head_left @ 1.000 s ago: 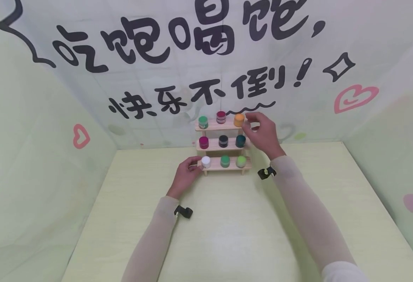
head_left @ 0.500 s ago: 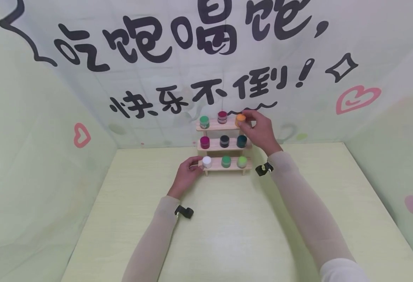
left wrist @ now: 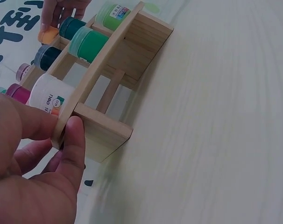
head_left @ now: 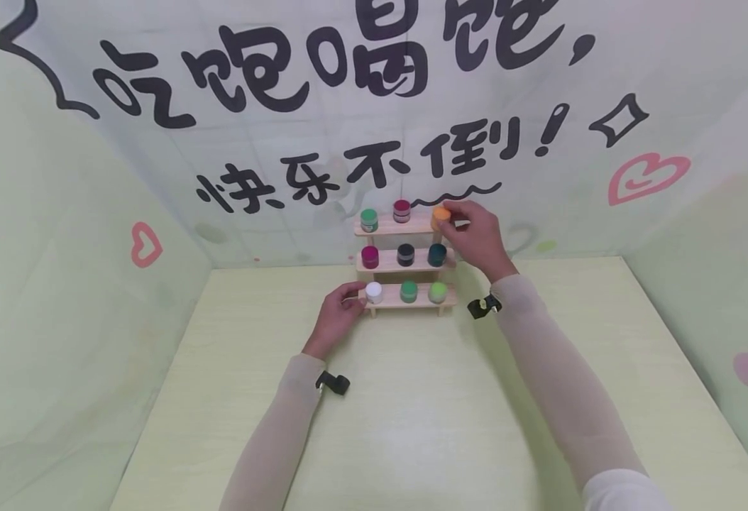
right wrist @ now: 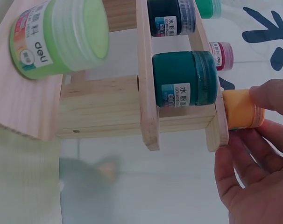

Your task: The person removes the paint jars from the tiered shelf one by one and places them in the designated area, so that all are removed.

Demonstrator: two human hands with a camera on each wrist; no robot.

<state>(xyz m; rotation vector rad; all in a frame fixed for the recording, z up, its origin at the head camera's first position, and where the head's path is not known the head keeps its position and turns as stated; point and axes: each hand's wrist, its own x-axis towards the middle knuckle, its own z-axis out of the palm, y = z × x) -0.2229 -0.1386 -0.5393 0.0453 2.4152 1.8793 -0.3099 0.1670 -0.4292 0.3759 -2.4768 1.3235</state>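
Observation:
A three-tier wooden rack bears three paint jars on each tier. My left hand pinches the left end of its lowest board between thumb and fingers, right beside a white paint jar. At the top tier's right end, my right hand holds an orange paint jar; its thumb is on the lid side and the other fingers are beneath and behind. The jar stands at the board's end. One tier below is a dark teal jar, and a light green jar sits on the lowest tier.
The rack stands at the back of a pale wooden table, close to a white printed cloth backdrop. Green and dark red jars share the top tier. Cloth walls rise on both sides.
My right hand has closed its fingers on the orange jar and shifted it slightly right along the top board. The left hand stays at the rack's lowest board.

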